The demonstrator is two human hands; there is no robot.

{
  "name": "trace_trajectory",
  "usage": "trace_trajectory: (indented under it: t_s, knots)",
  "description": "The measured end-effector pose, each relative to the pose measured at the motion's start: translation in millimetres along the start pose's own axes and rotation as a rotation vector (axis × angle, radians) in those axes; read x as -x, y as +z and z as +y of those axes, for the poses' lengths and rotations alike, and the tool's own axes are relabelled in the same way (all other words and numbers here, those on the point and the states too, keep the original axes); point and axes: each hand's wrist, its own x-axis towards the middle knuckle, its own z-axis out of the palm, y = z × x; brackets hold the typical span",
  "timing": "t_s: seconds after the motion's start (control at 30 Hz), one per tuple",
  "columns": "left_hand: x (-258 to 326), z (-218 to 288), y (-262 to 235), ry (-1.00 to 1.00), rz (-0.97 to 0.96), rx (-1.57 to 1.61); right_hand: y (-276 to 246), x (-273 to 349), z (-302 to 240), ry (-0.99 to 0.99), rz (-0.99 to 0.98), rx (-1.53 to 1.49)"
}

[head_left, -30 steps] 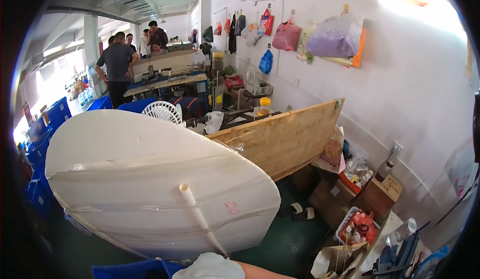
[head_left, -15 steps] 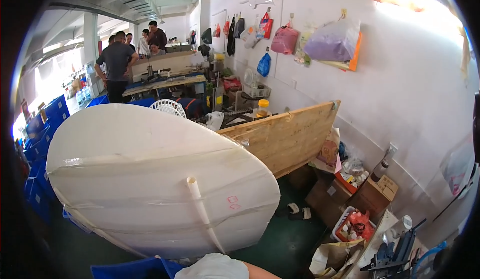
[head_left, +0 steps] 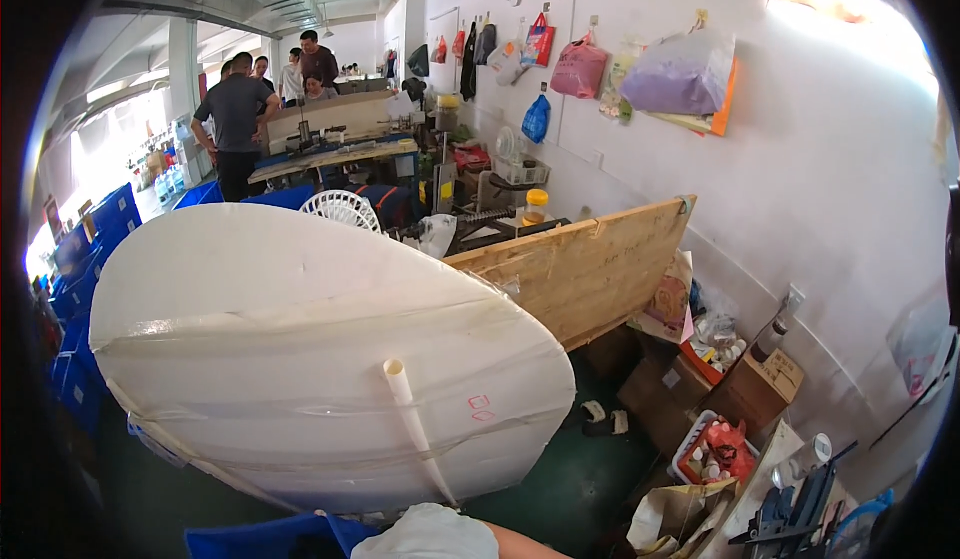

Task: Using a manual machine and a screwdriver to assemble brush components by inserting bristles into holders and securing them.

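Observation:
Neither of my hands shows. At the lower edge there is a pale grey sleeve [head_left: 430, 535] with a strip of bare arm [head_left: 525, 545] running right from it and out of the picture. Just beyond the sleeve stands a large white board [head_left: 300, 359], seemingly wrapped in clear tape or film and bulging in the fisheye view. A pale tube [head_left: 405, 399] lies along the board's face, and small pink marks [head_left: 482, 409] are beside it. A blue bin [head_left: 270, 539] sits left of the sleeve. What my hands touch or hold, if anything, is hidden.
A wooden panel [head_left: 600, 264] leans behind the board. At right are cardboard boxes [head_left: 750, 389], a white basket [head_left: 712, 449] and dark metal tools [head_left: 790, 514]. Blue crates [head_left: 85, 309] line the left. Several people stand near a far workbench [head_left: 330, 157]. Bags [head_left: 578, 67] hang along the wall.
The view has shifted slightly, so the wooden panel, boxes and wall bags appear a little farther right. The sleeve and bare arm stay at the lower edge.

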Motion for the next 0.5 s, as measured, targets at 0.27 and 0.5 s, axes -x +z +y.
trace_trajectory:
  t_s: [0.27, 0.5]
  knots:
    - [7, 0, -2, -0.013, -0.046, -0.035, -16, 7, -5, 0.01, 0.11, 0.072]
    - [10, 1, -9, 0.007, -0.009, 0.064, -34, 22, -11, 0.038, 0.218, 0.147]
